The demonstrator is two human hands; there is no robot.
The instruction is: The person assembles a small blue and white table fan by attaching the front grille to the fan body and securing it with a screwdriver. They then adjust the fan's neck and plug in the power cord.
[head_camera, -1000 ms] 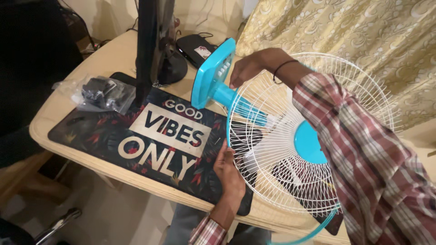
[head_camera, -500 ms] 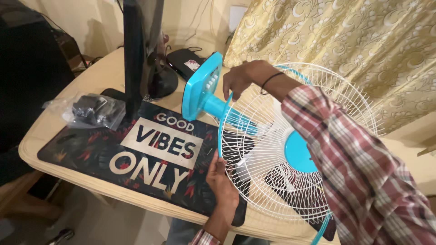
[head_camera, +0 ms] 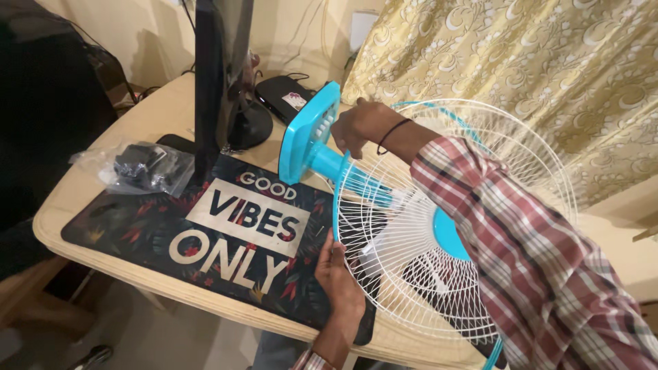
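Table [head_camera: 147,116] of pale wood, rounded edge, bearing all items. Desk mat [head_camera: 137,226], dark, floral print with large white lettering, along the near edge. Fan [head_camera: 411,240], white wire guard with turquoise hub, rim, neck and base, lying tilted on the mat's right end. Monitor [head_camera: 216,75], black, on round stand, behind the mat. Plastic bag [head_camera: 140,166], clear, holding black parts, at mat's left. Right hand [head_camera: 360,123], curled around the guard's upper rim near the turquoise base. Left hand [head_camera: 336,270], fingers closed on the guard's lower rim.
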